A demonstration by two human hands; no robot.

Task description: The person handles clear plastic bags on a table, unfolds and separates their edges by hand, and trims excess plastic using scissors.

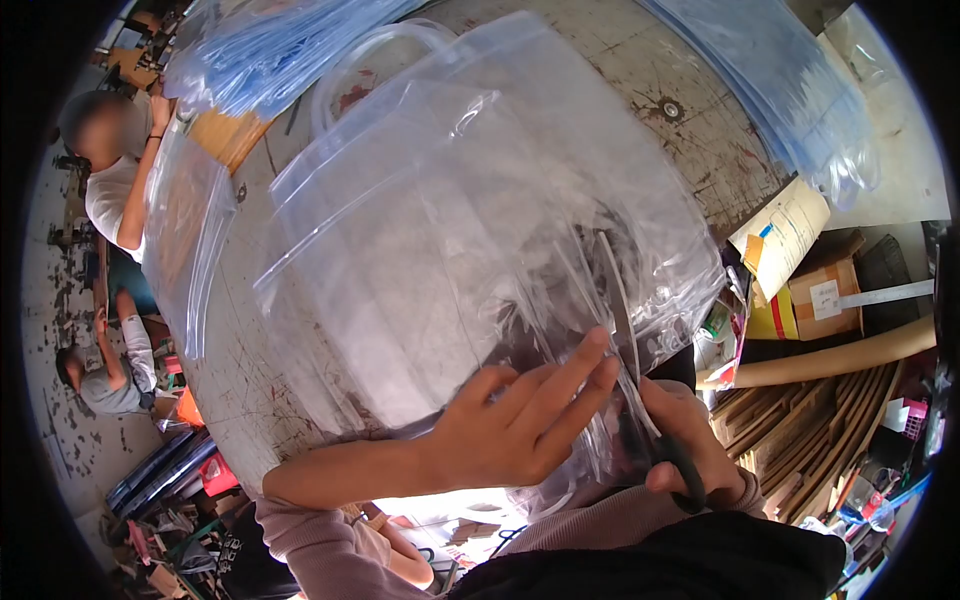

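A large clear plastic bag [400,260] with a tube-like loop handle [375,50] lies on the worktable, its near edge bunched into folds. My right hand [695,425] grips black-handled scissors [680,470], with the blades pointing away along the folds. My left hand [515,420] is palm down on the near part of the bag. Two of its fingers extend to the bunched plastic beside the blades, and the plastic appears held there. The left thumb is hidden.
Blue-tinted clear plastic pieces are piled at the table's far left [270,60] and far right [760,80]. Cardboard sheets [810,430], a cardboard tube [850,355] and a box [825,300] stand right of the scratched table [240,400]. Other people [120,190] are at the left.
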